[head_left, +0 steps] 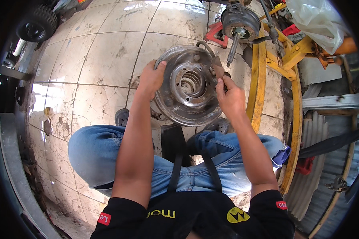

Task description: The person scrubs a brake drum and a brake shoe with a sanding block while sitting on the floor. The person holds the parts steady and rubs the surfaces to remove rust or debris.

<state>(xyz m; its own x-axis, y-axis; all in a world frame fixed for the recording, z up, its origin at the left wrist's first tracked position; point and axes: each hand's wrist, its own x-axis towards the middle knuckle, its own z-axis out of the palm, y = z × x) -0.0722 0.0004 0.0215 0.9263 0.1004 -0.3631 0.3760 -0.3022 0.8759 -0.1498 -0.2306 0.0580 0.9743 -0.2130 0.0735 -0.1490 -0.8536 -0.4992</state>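
A round metal brake drum (pixel 208 86) with a ring of holes about its open centre is tilted up between my knees. My left hand (pixel 150 80) is closed on the drum's left rim, thumb on the face. In my right hand (pixel 230 96) is a scraper (pixel 217 68) with a flat brownish blade, held by its dark handle at the drum's right edge. The blade points up and away from me; whether it touches the drum I cannot tell. Behind the drum's upper right rim a curved dark strip (pixel 205 47) shows; most of it is hidden.
A yellow metal frame (pixel 257 83) stands close to my right arm. Beyond it hang an axle hub (pixel 240 26) with a protruding shaft and a clear plastic bag (pixel 319 24). A red stand (pixel 216 35) is on the tiled floor (pixel 103 59). A tyre (pixel 36 24) lies far left.
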